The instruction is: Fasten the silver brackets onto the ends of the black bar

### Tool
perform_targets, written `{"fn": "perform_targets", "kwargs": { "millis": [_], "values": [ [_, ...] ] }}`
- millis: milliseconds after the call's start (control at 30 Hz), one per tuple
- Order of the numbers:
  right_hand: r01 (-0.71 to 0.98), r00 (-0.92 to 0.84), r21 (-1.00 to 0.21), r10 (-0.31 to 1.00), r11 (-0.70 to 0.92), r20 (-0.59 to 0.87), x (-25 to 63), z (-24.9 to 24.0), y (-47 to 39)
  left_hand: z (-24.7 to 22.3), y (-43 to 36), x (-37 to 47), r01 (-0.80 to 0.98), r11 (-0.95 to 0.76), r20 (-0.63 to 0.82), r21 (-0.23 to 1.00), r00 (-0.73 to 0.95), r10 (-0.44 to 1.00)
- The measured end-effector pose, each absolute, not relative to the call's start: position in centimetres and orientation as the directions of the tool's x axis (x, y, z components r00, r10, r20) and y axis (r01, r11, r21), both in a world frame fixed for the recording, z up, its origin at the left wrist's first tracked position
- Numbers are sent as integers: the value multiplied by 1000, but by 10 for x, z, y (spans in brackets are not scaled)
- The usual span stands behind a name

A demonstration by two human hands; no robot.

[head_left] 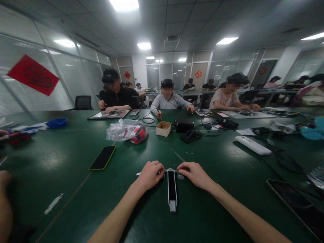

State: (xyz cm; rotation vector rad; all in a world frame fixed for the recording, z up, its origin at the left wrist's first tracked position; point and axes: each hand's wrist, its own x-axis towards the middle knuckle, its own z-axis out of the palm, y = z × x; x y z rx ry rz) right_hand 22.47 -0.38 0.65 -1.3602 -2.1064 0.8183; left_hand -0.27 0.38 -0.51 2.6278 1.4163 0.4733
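Observation:
Directly before me on the green table lies a long, narrow object [172, 187] with a white frame, a black middle and a pale grey block at its near end. A thin crosspiece runs out to both sides at its far end. My left hand [151, 173] is closed, its thumb and fingers pinched at the left end of that crosspiece. At the right end, my right hand [194, 173] pinches with thumb and forefinger. A small grey part [180, 176] sits just under the right fingertips. Exactly what the fingertips grip is too small to make out.
A green-edged phone [103, 158] lies to the left, a dark phone [298, 206] at the right edge. Farther back are a plastic bag [115, 130] with red and black contents, a small box [163, 129], a white device [253, 145] and cables. Several people sit across the table.

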Motion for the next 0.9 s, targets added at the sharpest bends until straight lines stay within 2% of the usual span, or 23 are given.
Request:
{"fn": "perform_targets", "kwargs": {
  "millis": [233,400,600,800,900],
  "values": [
    [625,-371,-684,914,375,162,220,4,-7,-7,4,-2,796,-551,212,251,510,834],
    [611,-382,-700,912,370,149,220,0,-5,-8,3,-2,792,-546,214,273,503,837],
    [598,-438,-651,871,467,222,224,-4,2,-7,3,-2,780,-558,213,283,516,829],
    [564,-460,-705,873,429,163,224,-4,5,-7,2,0,781,-554,223,287,508,832],
    [568,-465,-690,867,448,180,225,-6,5,-7,2,2,783,-549,226,294,501,836]
  ]
}}
